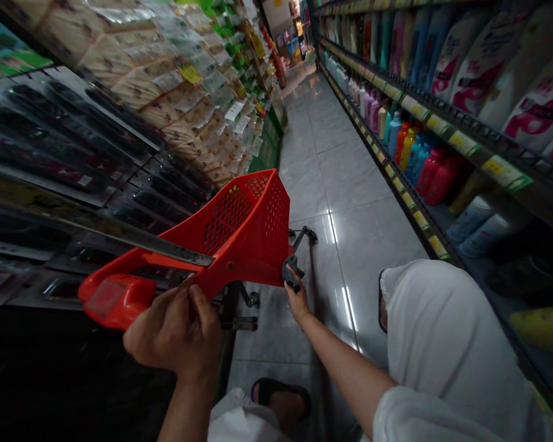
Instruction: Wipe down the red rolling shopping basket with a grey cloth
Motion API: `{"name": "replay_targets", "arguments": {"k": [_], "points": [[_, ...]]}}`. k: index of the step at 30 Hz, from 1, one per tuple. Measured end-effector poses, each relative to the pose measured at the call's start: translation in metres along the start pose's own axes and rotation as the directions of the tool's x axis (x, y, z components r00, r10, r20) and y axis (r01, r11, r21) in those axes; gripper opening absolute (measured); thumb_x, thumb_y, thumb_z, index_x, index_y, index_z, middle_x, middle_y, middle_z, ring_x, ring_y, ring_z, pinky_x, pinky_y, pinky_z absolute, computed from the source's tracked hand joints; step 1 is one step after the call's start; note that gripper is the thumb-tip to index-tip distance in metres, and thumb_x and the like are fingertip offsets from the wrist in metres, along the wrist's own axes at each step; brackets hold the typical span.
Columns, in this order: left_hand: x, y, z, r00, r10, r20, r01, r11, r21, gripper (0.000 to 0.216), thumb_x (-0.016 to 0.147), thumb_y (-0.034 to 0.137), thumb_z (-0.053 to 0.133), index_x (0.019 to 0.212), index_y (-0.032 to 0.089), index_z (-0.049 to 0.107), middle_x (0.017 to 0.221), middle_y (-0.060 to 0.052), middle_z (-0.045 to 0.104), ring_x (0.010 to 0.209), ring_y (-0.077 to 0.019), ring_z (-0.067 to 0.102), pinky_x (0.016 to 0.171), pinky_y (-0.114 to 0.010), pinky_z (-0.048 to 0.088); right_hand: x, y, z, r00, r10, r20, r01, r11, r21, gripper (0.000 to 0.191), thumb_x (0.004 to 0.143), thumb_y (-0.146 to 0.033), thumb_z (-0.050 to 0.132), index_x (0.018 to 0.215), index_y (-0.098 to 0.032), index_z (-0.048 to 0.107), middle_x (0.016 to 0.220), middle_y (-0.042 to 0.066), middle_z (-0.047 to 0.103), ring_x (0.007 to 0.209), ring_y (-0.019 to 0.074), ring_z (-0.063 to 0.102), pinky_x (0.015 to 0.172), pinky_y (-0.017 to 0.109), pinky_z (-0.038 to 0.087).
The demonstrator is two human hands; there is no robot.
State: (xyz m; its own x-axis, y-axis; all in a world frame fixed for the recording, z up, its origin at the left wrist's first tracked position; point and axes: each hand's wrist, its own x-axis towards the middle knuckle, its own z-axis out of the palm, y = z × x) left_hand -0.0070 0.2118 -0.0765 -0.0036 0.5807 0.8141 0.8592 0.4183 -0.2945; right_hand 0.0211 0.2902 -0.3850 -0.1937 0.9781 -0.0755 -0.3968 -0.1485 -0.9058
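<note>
A red plastic shopping cart (pixel 253 255) with perforated basket walls leans at an angle in the aisle, beside the left-hand shelf. My left hand (pixel 179 331) is closed at the cart's near lower edge, fingers bent and thumb pressed in; exactly what lies under the fingertips is partly hidden. Above that hand, a long flat metal strip (pixel 166 248) crosses the cart's near end. My right hand (pixel 298 301) is wrapped around a dark grey plastic piece (pixel 291 273) at the cart's lower right corner. Whether the piece is fixed to the cart, I cannot tell.
Packaged goods (pixel 166 80) hang on the left rack. Bottles (pixel 435 172) line the right shelf (pixel 479 150), close to my knee (pixel 435 325). Grey floor tiles (pixel 345 153) run down the aisle. A dark sandal (pixel 276 390) is on my foot below.
</note>
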Motion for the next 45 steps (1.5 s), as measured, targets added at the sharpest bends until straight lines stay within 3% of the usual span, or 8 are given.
{"name": "replay_targets", "arguments": {"k": [5,12,16,21,25,30,38,45], "points": [[-0.001,-0.004,-0.002,0.999,0.027,-0.028,-0.027,0.999,-0.020,0.016,0.079,0.017,0.063,0.091,0.014,0.073,0.080,-0.009,0.074,0.064,-0.0203,0.062,0.059,-0.032,0.037,0.014,-0.024,0.021,0.992,0.058,-0.108,-0.061,0.998,-0.030,0.048,0.081,-0.031,0.057,0.128,-0.021,0.062,0.135,0.006,0.062,0.129,0.0217,0.053,0.115,0.044,0.034],[-0.006,-0.014,-0.008,0.996,0.062,-0.059,-0.066,0.996,-0.058,0.018,0.079,0.016,0.065,0.096,0.015,0.073,0.076,-0.008,0.073,0.060,-0.0190,0.062,0.057,-0.030,0.038,0.058,-0.096,0.056,0.947,-0.294,0.132,0.291,0.956,0.040,0.051,0.085,-0.023,0.055,0.136,-0.030,0.056,0.147,-0.003,0.050,0.141,0.0189,0.040,0.121,0.041,0.026],[-0.008,-0.022,-0.009,0.993,0.091,-0.070,-0.096,0.993,-0.070,0.017,0.077,0.013,0.067,0.094,0.014,0.072,0.075,-0.008,0.073,0.059,-0.0190,0.063,0.057,-0.030,0.040,0.084,-0.083,0.051,0.967,-0.242,0.085,0.240,0.970,0.032,0.053,0.083,-0.023,0.055,0.136,-0.027,0.055,0.148,0.001,0.050,0.139,0.0186,0.043,0.119,0.042,0.029],[-0.010,-0.024,-0.009,0.991,0.102,-0.087,-0.109,0.991,-0.083,0.015,0.075,0.011,0.069,0.090,0.014,0.072,0.076,-0.009,0.074,0.060,-0.0197,0.064,0.057,-0.030,0.041,0.050,-0.049,0.031,0.999,-0.033,-0.022,0.031,0.998,-0.061,0.054,0.078,-0.019,0.057,0.132,-0.022,0.059,0.141,0.005,0.057,0.134,0.0207,0.049,0.117,0.046,0.031],[-0.009,-0.023,-0.010,0.993,0.095,-0.075,-0.102,0.991,-0.086,0.017,0.076,0.010,0.067,0.091,0.014,0.071,0.076,-0.008,0.074,0.061,-0.0195,0.065,0.058,-0.030,0.042,0.008,-0.092,0.040,0.983,-0.171,0.064,0.174,0.984,-0.035,0.053,0.083,-0.018,0.054,0.134,-0.028,0.057,0.143,0.001,0.055,0.138,0.0192,0.045,0.119,0.044,0.029],[-0.008,-0.017,-0.012,0.997,0.055,-0.061,-0.059,0.995,-0.074,0.014,0.079,0.014,0.065,0.090,0.016,0.072,0.075,-0.006,0.074,0.062,-0.0182,0.065,0.060,-0.030,0.042,0.011,-0.160,0.063,0.864,-0.413,0.287,0.415,0.908,0.057,0.061,0.084,-0.012,0.053,0.140,-0.034,0.050,0.150,-0.005,0.046,0.144,0.0170,0.036,0.122,0.040,0.024],[-0.006,-0.007,-0.011,0.998,-0.018,-0.056,0.018,1.000,-0.002,0.014,0.082,0.022,0.062,0.088,0.017,0.074,0.073,-0.006,0.072,0.061,-0.0167,0.061,0.059,-0.030,0.037,-0.005,-0.117,0.040,0.956,-0.254,0.145,0.271,0.955,-0.117,0.056,0.081,-0.010,0.050,0.134,-0.029,0.058,0.144,-0.001,0.053,0.141,0.0202,0.040,0.122,0.045,0.026],[-0.008,-0.009,-0.011,0.999,-0.027,-0.045,0.026,0.999,-0.028,0.015,0.083,0.022,0.062,0.091,0.017,0.074,0.075,-0.006,0.072,0.062,-0.0164,0.060,0.061,-0.030,0.036,0.014,-0.152,0.069,0.905,-0.370,0.211,0.392,0.917,-0.072,0.060,0.084,-0.015,0.051,0.141,-0.034,0.049,0.149,-0.006,0.046,0.146,0.0189,0.031,0.123,0.044,0.023]]}}
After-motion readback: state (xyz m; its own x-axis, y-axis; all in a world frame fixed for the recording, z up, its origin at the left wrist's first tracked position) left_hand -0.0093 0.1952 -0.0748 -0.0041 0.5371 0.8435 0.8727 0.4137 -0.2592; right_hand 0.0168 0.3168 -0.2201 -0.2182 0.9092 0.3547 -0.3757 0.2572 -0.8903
